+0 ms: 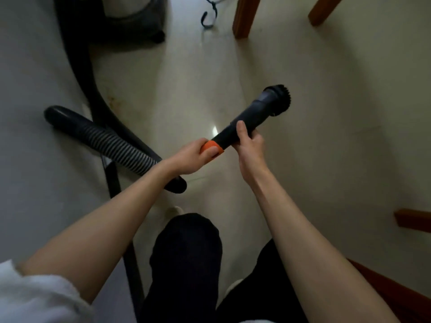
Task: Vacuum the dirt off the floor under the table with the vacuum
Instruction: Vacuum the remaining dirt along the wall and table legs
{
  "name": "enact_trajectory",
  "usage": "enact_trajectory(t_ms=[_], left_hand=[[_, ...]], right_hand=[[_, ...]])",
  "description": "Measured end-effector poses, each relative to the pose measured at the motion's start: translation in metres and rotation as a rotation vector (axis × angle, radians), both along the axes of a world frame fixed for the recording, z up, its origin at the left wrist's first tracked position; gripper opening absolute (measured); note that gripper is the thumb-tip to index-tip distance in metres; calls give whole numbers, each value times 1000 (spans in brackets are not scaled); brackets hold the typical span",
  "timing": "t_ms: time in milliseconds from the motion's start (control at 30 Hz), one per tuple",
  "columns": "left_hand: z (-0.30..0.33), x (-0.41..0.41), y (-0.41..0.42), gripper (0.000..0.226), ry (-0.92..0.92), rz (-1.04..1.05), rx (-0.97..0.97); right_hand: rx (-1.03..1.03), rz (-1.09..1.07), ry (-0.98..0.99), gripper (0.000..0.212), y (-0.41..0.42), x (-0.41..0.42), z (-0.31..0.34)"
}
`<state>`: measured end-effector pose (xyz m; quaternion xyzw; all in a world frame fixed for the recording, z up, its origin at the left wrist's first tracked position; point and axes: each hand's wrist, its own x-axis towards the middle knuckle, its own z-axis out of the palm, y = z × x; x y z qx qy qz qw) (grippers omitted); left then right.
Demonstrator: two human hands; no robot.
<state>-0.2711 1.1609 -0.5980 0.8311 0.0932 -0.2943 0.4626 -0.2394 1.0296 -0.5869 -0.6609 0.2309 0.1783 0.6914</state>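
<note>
The vacuum [130,17] stands on the pale floor [326,113] at the top left of the head view, and only its dark lower body and a wheel show, the rest being cut off by the upper edge. From it a black hose [77,66] curves down the left side; a ribbed stretch of the hose [116,145] lies across the floor and passes behind the left forearm, so where it joins anything cannot be made out. In front of the person, held above the floor, is the brush nozzle [261,110], a black tube whose long axis runs diagonally from lower left to upper right, with the round bristled head pointing up and to the right, toward the wooden table legs [243,17] at the top edge. Its near end carries an orange collar [211,146], half covered by fingers. The left hand [193,159] is curled round that orange collar, gripping it; the right hand [249,143] wraps the black tube just beyond, thumb lying over the top. A thin dark cord [210,17] loops on the floor beside the legs. The person's dark trouser legs fill the bottom centre, and the picture is soft and dim throughout.
</note>
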Motion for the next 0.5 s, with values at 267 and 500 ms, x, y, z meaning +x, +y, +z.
enact_trajectory(t_ms=[267, 500], left_hand=[[156, 16, 41, 36, -61, 246, -142], [318, 73, 76, 41, -96, 407, -333]], right_hand=[[-143, 283, -172, 17, 62, 48, 174], [-86, 350, -236, 36, 104, 100, 341]])
